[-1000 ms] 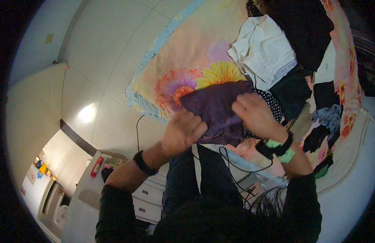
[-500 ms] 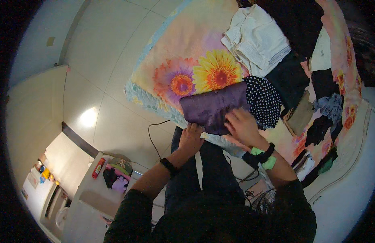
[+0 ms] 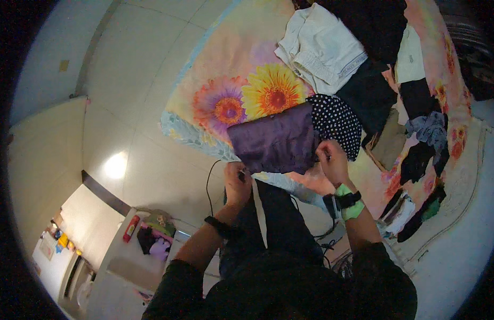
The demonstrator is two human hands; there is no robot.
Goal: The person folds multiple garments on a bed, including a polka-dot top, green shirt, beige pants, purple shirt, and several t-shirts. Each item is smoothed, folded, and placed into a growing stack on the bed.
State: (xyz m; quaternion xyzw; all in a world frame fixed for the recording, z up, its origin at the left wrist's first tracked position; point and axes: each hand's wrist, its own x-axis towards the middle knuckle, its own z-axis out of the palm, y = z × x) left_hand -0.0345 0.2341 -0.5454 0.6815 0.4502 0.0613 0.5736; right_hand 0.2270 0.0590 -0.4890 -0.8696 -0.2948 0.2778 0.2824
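Note:
A dark purple folded cloth (image 3: 273,138) lies near the bed's front corner, its right end against a black cloth with white polka dots (image 3: 340,124). My left hand (image 3: 238,184) is closed at the purple cloth's near left corner, with a bit of dark fabric between the fingers. At the near right corner, my right hand (image 3: 333,162) pinches the purple cloth's edge between thumb and fingers. Its fingertips come close to the polka-dot cloth. Both wrists wear black bands, and a light green band shows at the right one.
Folded white clothing (image 3: 321,48), black garments (image 3: 367,98) and a khaki cloth (image 3: 388,144) lie on the flowered bedspread (image 3: 204,80). Socks and small cloths (image 3: 431,133) are at the right. A white cabinet (image 3: 113,266) stands lower left; a dark cable (image 3: 208,184) hangs by the bed.
My right hand has moved from on top of the purple cloth to its near right corner and now pinches there. My left hand has closed on the left corner. The view has shifted slightly.

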